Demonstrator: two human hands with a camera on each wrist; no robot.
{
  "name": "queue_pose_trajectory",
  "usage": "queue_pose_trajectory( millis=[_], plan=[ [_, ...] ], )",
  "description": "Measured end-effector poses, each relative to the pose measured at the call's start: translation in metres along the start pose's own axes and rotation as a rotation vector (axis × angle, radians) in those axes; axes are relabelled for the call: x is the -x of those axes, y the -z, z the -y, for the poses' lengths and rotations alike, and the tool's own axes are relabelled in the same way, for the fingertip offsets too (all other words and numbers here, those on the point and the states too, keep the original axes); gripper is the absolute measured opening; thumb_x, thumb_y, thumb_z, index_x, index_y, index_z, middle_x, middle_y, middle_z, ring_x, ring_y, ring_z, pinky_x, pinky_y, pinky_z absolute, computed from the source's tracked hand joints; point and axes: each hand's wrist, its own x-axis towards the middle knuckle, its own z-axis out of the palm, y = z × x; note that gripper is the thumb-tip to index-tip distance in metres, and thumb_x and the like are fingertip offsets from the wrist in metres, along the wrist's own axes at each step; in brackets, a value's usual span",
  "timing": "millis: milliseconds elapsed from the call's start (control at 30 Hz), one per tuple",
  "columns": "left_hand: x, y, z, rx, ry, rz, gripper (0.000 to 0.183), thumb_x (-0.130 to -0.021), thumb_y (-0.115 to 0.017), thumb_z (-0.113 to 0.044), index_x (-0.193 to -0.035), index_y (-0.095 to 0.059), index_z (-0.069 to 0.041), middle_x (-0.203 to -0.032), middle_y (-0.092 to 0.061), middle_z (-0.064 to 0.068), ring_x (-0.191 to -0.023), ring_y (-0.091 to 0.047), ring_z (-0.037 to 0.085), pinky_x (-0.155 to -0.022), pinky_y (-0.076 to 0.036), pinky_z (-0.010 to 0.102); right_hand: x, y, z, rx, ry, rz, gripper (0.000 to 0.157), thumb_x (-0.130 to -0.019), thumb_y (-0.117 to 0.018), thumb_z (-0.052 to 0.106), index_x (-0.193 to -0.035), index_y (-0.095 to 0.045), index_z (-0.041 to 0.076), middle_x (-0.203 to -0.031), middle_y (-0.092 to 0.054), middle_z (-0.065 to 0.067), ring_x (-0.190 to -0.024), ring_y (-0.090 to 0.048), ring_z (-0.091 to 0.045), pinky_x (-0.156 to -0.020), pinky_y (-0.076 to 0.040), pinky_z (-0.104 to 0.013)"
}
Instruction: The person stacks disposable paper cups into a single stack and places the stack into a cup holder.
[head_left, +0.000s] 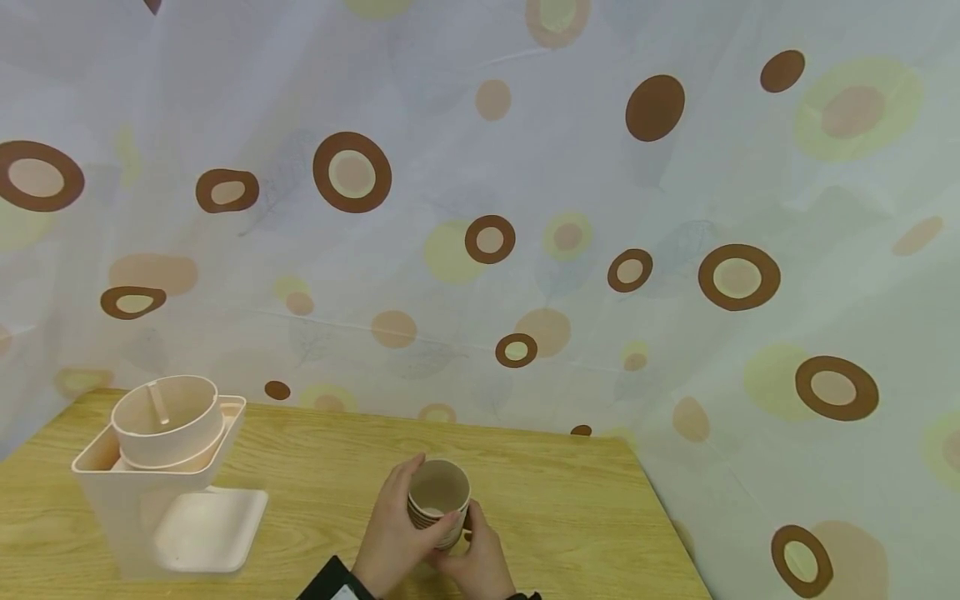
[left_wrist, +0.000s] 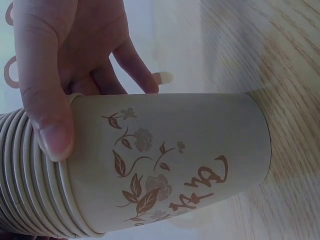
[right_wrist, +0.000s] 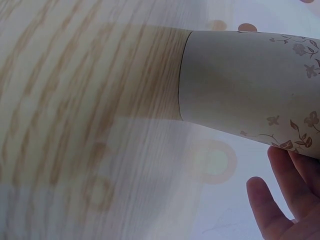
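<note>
A stack of nested paper cups [head_left: 438, 489] stands upright on the wooden table, mouths facing up. Brown flowers and lettering decorate the lowest cup [left_wrist: 170, 160], whose base meets the tabletop. My left hand [head_left: 397, 529] grips the stack from the left, its thumb laid over the stacked rims and its fingers round the far side. From the right, my right hand [head_left: 480, 554] holds the stack lower down. Fingertips [right_wrist: 280, 160] of that hand touch the flowered cup wall in the right wrist view, while one finger stands apart from it. The right thumb is out of that view.
At the left of the table [head_left: 322, 450] stands a white plastic container [head_left: 123, 508] with a round white tub [head_left: 168, 417] in its top. A square white tray-like piece [head_left: 210, 529] lies beside it. Behind hangs a curtain [head_left: 420, 275] patterned with circles.
</note>
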Motion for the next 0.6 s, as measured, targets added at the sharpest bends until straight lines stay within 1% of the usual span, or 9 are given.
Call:
queue_pose_trajectory(
  millis=[100,267,367,467,600],
  plan=[
    [0.0005,0.0006,-0.0001,0.024,0.024,0.023,0.081,-0.076,-0.074,-0.031,-0.137,-0.037,0.008,-0.129,-0.050,0.027,-0.111,-0.052,0.038,-0.085,-0.052,0.053,0.0005,-0.0001,0.0004,0.005,0.004,-0.004,0.075,-0.075,-0.075,0.029,-0.132,-0.042,-0.006,-0.120,-0.061,-0.023,-0.105,-0.057,-0.036,-0.084,-0.048,-0.057],
    [0.0065,0.0024,0.0003,0.129,0.118,0.082,0.094,-0.079,-0.072,-0.029,-0.145,-0.016,0.009,-0.137,-0.041,0.031,-0.118,-0.047,0.042,-0.090,-0.048,0.057,0.0046,-0.0030,0.0018,0.001,-0.007,-0.002,0.075,-0.075,-0.074,0.028,-0.133,-0.041,-0.006,-0.123,-0.060,-0.025,-0.103,-0.057,-0.036,-0.083,-0.048,-0.056],
    [0.0089,0.0019,0.0007,0.169,0.161,0.094,0.097,-0.080,-0.071,-0.027,-0.146,-0.010,0.008,-0.138,-0.039,0.034,-0.119,-0.047,0.043,-0.092,-0.047,0.058,0.0052,-0.0042,0.0020,0.003,-0.011,-0.005,0.074,-0.074,-0.075,0.026,-0.133,-0.042,-0.005,-0.124,-0.060,-0.025,-0.103,-0.057,-0.036,-0.084,-0.048,-0.057],
    [0.0081,0.0010,0.0016,0.188,0.181,0.105,0.095,-0.081,-0.070,-0.028,-0.146,-0.011,0.008,-0.137,-0.039,0.036,-0.118,-0.047,0.044,-0.091,-0.047,0.058,0.0039,-0.0042,0.0016,0.013,-0.003,-0.014,0.073,-0.074,-0.075,0.024,-0.132,-0.043,-0.005,-0.124,-0.060,-0.026,-0.102,-0.057,-0.036,-0.084,-0.048,-0.058],
    [0.0029,-0.0005,0.0048,0.207,0.178,0.130,0.090,-0.080,-0.070,-0.030,-0.144,-0.020,0.008,-0.134,-0.043,0.032,-0.116,-0.049,0.041,-0.091,-0.048,0.057,-0.0004,-0.0027,0.0009,0.031,0.006,-0.039,0.070,-0.072,-0.076,0.023,-0.129,-0.045,-0.005,-0.122,-0.061,-0.026,-0.101,-0.058,-0.035,-0.083,-0.048,-0.057]
  ],
)
